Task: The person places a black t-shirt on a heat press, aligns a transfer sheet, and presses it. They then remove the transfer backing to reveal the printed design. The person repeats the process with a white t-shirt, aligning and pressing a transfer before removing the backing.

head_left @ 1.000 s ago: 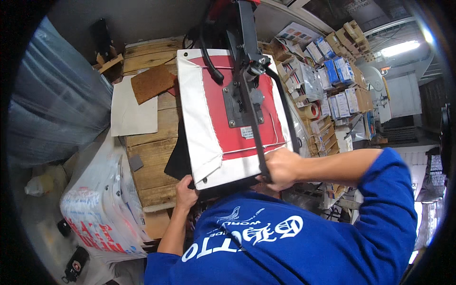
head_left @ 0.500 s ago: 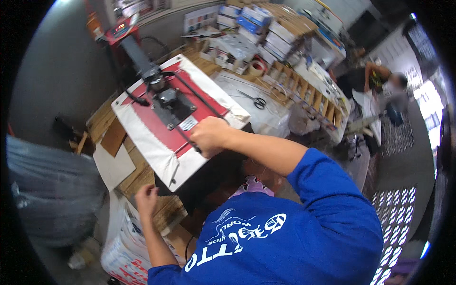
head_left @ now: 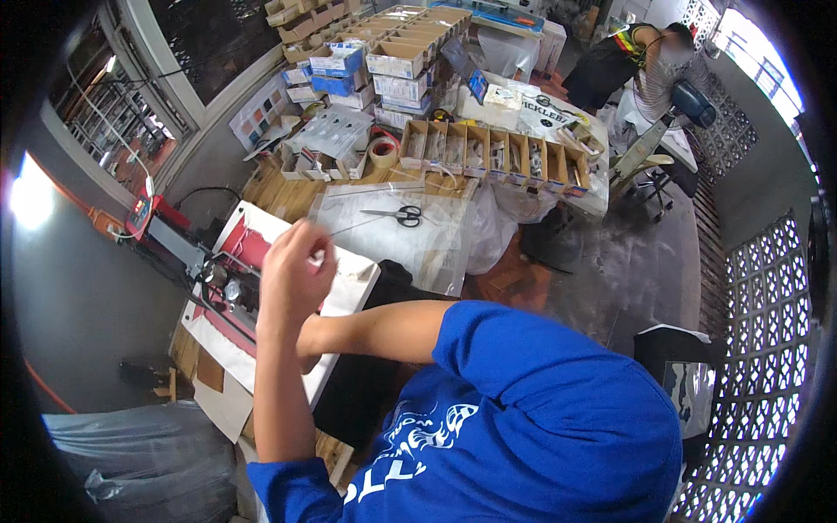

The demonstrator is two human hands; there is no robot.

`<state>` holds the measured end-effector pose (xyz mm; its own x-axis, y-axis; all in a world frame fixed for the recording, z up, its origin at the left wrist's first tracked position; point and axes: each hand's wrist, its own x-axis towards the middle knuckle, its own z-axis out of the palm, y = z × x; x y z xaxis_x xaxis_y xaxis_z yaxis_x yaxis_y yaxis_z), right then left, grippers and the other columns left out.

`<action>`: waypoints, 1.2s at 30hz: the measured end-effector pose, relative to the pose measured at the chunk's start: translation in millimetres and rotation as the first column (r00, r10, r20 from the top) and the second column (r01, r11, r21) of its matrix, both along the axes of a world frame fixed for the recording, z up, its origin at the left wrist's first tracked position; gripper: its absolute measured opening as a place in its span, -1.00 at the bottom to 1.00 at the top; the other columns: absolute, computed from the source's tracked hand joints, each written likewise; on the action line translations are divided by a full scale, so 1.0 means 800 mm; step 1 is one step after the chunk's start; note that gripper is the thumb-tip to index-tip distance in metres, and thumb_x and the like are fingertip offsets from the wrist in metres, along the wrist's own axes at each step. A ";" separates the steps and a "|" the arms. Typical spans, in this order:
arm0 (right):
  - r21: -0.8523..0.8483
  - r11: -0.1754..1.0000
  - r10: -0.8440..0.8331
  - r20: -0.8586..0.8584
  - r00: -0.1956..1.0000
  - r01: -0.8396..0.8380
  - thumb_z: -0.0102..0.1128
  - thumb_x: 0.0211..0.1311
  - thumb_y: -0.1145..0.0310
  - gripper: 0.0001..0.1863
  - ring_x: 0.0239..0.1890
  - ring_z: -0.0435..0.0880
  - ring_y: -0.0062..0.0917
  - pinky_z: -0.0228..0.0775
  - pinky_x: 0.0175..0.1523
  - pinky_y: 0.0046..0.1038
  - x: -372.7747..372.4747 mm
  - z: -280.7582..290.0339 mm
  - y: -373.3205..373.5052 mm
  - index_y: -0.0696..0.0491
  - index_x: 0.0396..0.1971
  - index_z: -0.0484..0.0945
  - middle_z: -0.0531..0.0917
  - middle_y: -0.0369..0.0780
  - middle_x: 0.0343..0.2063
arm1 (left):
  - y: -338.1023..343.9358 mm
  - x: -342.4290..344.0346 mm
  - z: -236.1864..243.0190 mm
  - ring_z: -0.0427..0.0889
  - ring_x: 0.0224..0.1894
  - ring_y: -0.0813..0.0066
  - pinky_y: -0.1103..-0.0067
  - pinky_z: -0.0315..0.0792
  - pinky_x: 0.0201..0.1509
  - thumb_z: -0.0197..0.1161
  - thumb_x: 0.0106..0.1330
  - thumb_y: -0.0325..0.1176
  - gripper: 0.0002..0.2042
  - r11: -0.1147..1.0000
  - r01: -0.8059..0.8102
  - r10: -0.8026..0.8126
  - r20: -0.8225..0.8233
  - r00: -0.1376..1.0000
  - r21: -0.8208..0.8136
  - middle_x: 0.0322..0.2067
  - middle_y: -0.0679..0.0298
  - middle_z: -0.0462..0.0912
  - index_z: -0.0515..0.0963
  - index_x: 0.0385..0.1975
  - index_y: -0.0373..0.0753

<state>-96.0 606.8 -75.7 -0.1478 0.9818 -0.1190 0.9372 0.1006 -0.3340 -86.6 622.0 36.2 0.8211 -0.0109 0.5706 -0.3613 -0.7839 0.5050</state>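
Observation:
A red and black heat press (head_left: 231, 289) stands at the left, with a white board (head_left: 353, 272) and red cloth-like surface (head_left: 247, 249) beneath its arm. Above the board's middle is my left hand (head_left: 296, 266), raised with its fingers curled and slightly blurred. Whatever lies inside those fingers, if anything, is hidden. My right hand (head_left: 309, 342) is low over the near part of the press, mostly covered by my left forearm; its fingers cannot be seen. On the clear sheet beyond the board lie black-handled scissors (head_left: 406, 215).
Divided cardboard trays (head_left: 493, 157), a tape roll (head_left: 383, 152) and stacked boxes (head_left: 397, 65) fill the far bench. Plastic-wrapped goods (head_left: 148, 453) stand at the near left. Another person (head_left: 623, 61) bends over a table at the far right.
My left hand has risen from beside the bench to over the press. My right hand, earlier closed round the press handle, is now mostly hidden. The view has swung right.

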 end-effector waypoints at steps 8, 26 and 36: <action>0.164 0.986 0.053 -0.072 0.996 -0.041 0.20 0.02 0.22 -0.72 -0.05 0.68 -0.19 0.48 0.06 -0.07 0.004 -0.053 0.008 0.01 -0.30 0.71 0.72 -0.13 -0.19 | -0.077 0.173 -0.031 0.61 -0.45 0.27 0.44 0.50 -0.33 0.30 0.03 -0.56 -0.88 0.974 0.217 -0.226 -0.205 0.952 -0.068 -0.51 0.12 0.55 0.48 -0.47 -0.34; 0.204 0.973 0.132 -0.098 0.986 -0.110 0.17 0.19 0.12 -0.54 0.02 0.64 -0.05 0.47 0.13 -0.14 0.013 -0.008 -0.008 0.23 -0.12 0.60 0.64 0.04 -0.13 | -0.035 0.173 -0.092 0.69 -0.39 0.02 0.28 0.53 -0.28 0.27 0.17 -0.40 -0.88 0.988 0.093 -0.135 -0.399 0.907 -0.123 -0.48 0.01 0.66 0.54 -0.41 -0.31; 0.270 0.958 0.085 0.038 0.996 -0.092 0.13 0.21 0.12 -0.56 -0.06 0.67 -0.07 0.49 0.04 -0.14 0.009 0.008 -0.018 0.22 -0.16 0.61 0.66 0.03 -0.23 | -0.046 0.162 -0.088 0.63 -0.40 -0.03 0.25 0.48 -0.30 0.25 0.11 -0.43 -0.88 0.975 0.147 -0.196 -0.330 0.924 -0.167 -0.50 0.00 0.62 0.50 -0.43 -0.31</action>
